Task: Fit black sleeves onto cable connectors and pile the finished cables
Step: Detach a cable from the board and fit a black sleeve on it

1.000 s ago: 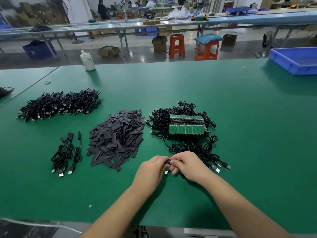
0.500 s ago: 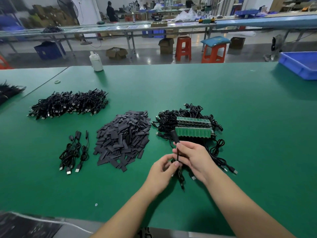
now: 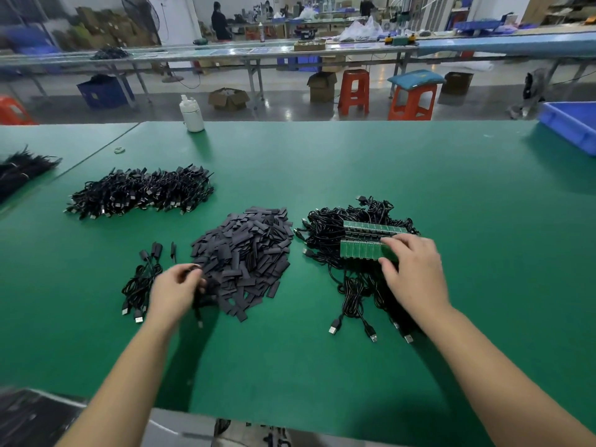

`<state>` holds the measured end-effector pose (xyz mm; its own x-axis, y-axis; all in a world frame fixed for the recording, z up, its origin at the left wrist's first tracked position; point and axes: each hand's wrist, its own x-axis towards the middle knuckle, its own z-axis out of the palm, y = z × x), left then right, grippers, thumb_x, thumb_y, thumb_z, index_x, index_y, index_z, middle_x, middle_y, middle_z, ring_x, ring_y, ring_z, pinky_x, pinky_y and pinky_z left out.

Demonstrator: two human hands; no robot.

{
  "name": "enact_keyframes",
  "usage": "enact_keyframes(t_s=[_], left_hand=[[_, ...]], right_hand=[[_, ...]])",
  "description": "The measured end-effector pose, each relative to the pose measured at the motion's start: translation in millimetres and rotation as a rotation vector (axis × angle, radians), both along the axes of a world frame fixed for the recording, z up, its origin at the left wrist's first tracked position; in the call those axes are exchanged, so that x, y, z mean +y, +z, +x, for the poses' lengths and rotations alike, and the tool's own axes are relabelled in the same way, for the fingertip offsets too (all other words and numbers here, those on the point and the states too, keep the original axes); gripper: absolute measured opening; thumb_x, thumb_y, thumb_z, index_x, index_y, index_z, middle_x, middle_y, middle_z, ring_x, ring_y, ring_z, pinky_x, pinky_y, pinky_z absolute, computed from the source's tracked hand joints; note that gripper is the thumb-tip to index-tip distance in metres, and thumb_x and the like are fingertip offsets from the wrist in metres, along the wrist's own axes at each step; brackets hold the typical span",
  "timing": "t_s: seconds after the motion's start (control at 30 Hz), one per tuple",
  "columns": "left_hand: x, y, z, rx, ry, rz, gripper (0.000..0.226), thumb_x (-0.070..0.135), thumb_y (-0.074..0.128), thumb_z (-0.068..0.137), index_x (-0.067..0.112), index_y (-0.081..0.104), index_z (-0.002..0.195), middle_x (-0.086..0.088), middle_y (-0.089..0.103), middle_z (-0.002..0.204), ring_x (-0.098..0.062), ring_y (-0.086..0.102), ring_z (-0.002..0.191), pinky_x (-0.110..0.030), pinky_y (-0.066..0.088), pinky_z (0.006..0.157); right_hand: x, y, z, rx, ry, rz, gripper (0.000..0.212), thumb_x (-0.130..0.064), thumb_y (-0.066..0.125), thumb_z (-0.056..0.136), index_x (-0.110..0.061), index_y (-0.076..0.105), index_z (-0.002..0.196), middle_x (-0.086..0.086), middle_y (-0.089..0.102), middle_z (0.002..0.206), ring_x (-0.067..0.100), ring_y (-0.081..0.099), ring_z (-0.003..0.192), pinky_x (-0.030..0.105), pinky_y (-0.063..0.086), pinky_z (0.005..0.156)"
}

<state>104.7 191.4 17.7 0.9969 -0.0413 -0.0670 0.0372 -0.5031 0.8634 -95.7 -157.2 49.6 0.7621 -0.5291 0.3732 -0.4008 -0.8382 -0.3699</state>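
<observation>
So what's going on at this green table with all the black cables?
A person is fitting black sleeves onto cable ends. The left hand holds a cable by the edge of the sleeve heap, next to a small bunch of cables. The right hand reaches over the tangle of cables carrying green boards, its fingers on the boards. A bigger cable pile lies farther back on the left.

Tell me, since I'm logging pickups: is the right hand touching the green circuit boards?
Touching. The head view shows the right hand with its fingertips laid on the near row of green circuit boards, no gap between them.
</observation>
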Motion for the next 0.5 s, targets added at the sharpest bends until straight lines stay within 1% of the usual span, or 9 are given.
enact_keyframes(t_s=[0.03, 0.1, 0.17, 0.2, 0.23, 0.3, 0.37, 0.43, 0.5], left_hand=[[11, -2, 15, -0.054, 0.056, 0.104, 0.02, 0.023, 0.058, 0.097, 0.014, 0.068, 0.113, -0.002, 0.073, 0.087, -0.014, 0.066, 0.074, -0.025, 0.05, 0.058], [27, -9, 42, -0.092, 0.084, 0.339, 0.03, 0.028, 0.055, 0.099, 0.009, 0.064, 0.121, -0.009, 0.072, 0.102, -0.022, 0.063, 0.081, -0.035, 0.049, 0.068], [33, -18, 57, -0.01, 0.023, 0.533, 0.048, 0.03, 0.055, 0.099, 0.005, 0.048, 0.139, -0.018, 0.062, 0.128, -0.032, 0.061, 0.1, -0.043, 0.05, 0.085], [33, -23, 61, 0.027, -0.012, 0.593, 0.056, 0.028, 0.057, 0.099, 0.005, 0.038, 0.146, -0.02, 0.056, 0.135, -0.036, 0.058, 0.109, -0.046, 0.049, 0.092], [32, -27, 62, 0.038, -0.035, 0.637, 0.061, 0.024, 0.059, 0.097, 0.005, 0.032, 0.149, -0.021, 0.052, 0.139, -0.038, 0.055, 0.116, -0.047, 0.048, 0.096], [29, -35, 65, 0.001, -0.038, 0.703, 0.06, 0.013, 0.06, 0.095, 0.007, 0.032, 0.147, -0.022, 0.051, 0.135, -0.039, 0.053, 0.116, -0.048, 0.049, 0.092], [29, -42, 64, -0.076, -0.007, 0.752, 0.054, 0.006, 0.059, 0.092, 0.006, 0.039, 0.142, -0.021, 0.051, 0.129, -0.038, 0.051, 0.112, -0.048, 0.049, 0.088], [32, -45, 61, -0.17, 0.03, 0.833, 0.049, 0.006, 0.063, 0.09, 0.004, 0.047, 0.137, -0.023, 0.053, 0.123, -0.039, 0.05, 0.109, -0.049, 0.046, 0.087], [34, -44, 57, -0.274, 0.073, 0.91, 0.044, 0.008, 0.07, 0.085, 0.002, 0.057, 0.127, -0.025, 0.056, 0.113, -0.041, 0.05, 0.101, -0.048, 0.044, 0.082]], right_hand=[[-5, 1, 2, 0.069, 0.008, -0.044, 0.045, -0.029, 0.064, 0.094, -0.019, 0.058, 0.138, 0.003, 0.057, 0.136, 0.025, 0.042, 0.13, 0.043, 0.032, 0.112], [-9, 1, 8, 0.218, 0.043, -0.126, 0.052, -0.033, 0.062, 0.095, -0.02, 0.049, 0.145, 0.003, 0.051, 0.143, 0.025, 0.038, 0.135, 0.043, 0.03, 0.114], [-7, 0, 14, 0.313, 0.06, -0.179, 0.056, -0.035, 0.061, 0.095, -0.021, 0.045, 0.147, 0.003, 0.05, 0.142, 0.024, 0.04, 0.135, 0.041, 0.031, 0.113], [-5, -1, 16, 0.313, 0.056, -0.195, 0.055, -0.033, 0.063, 0.094, -0.02, 0.047, 0.146, 0.004, 0.052, 0.138, 0.023, 0.043, 0.131, 0.041, 0.032, 0.111], [-4, -1, 17, 0.292, 0.046, -0.21, 0.054, -0.031, 0.065, 0.093, -0.019, 0.05, 0.143, 0.005, 0.055, 0.132, 0.024, 0.047, 0.125, 0.041, 0.034, 0.108], [-2, -1, 17, 0.242, 0.023, -0.24, 0.051, -0.029, 0.07, 0.089, -0.016, 0.056, 0.137, 0.006, 0.059, 0.119, 0.026, 0.051, 0.113, 0.041, 0.037, 0.102], [0, 1, 16, 0.225, 0.019, -0.26, 0.047, -0.033, 0.073, 0.087, -0.017, 0.062, 0.13, 0.006, 0.06, 0.106, 0.026, 0.052, 0.103, 0.041, 0.039, 0.096], [1, 3, 15, 0.237, 0.035, -0.266, 0.038, -0.037, 0.072, 0.088, -0.019, 0.067, 0.121, 0.003, 0.058, 0.098, 0.025, 0.052, 0.097, 0.04, 0.04, 0.091], [1, 6, 15, 0.23, 0.052, -0.217, 0.029, -0.036, 0.067, 0.093, -0.02, 0.069, 0.117, 0.002, 0.06, 0.098, 0.023, 0.053, 0.096, 0.039, 0.041, 0.09]])
